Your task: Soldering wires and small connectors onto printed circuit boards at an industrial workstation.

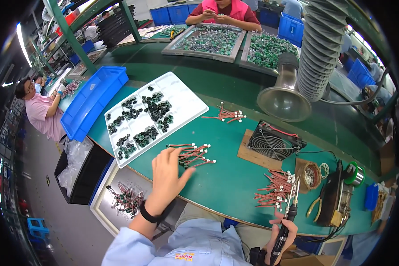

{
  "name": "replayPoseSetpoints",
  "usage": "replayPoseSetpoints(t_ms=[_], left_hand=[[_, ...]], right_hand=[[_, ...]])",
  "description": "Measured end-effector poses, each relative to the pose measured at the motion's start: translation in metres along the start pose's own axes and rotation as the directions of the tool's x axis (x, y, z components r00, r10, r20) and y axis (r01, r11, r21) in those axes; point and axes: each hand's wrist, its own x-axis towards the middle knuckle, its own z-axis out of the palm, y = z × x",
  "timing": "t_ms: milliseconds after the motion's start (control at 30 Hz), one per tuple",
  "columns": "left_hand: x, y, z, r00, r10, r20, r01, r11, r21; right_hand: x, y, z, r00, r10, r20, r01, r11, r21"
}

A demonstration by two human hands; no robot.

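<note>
My left hand hovers palm down at the near edge of the green mat, thumb spread away from the fingers. Its fingertips are beside a small bunch of red wire leads with white connectors; dark little parts show by the thumb. My right hand grips a black-handled soldering iron, its metal end pointing up toward a pile of red leads. Beyond the left hand, a white compartment tray holds clusters of small black and green parts.
A blue bin stands left of the tray. Rightward are a fan, a solder spool, pliers and a soldering station. A metal fume hood hangs above. Another person sits across, behind trays of green parts.
</note>
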Motion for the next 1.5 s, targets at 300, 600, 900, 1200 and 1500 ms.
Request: replayPoseSetpoints(t_ms=[300,600,900,1200,1500], left_hand=[[0.030,-0.029,0.036,0.817,0.540,0.204,-0.567,0.685,0.458],[0.017,-0.039,0.028,0.801,0.502,0.327,-0.577,0.498,0.647],[-0.110,-0.143,-0.114,0.973,-0.197,0.117,0.093,0.807,0.583],[-0.195,-0.278,-0.015,0.970,-0.224,0.092,0.129,0.800,0.586],[-0.050,-0.202,-0.059,0.931,-0.109,-0.350,0.160,0.980,0.119]], right_hand=[[-0.014,-0.007,-0.035,0.996,0.076,-0.038,-0.081,0.984,-0.160],[-0.001,-0.025,-0.029,0.994,-0.013,-0.111,-0.010,0.979,-0.204],[0.015,-0.033,-0.011,0.983,-0.082,-0.162,0.017,0.931,-0.366],[0.029,-0.041,0.010,0.970,-0.221,-0.101,0.165,0.903,-0.397],[0.019,-0.048,0.010,0.983,-0.175,-0.059,0.125,0.863,-0.490]])
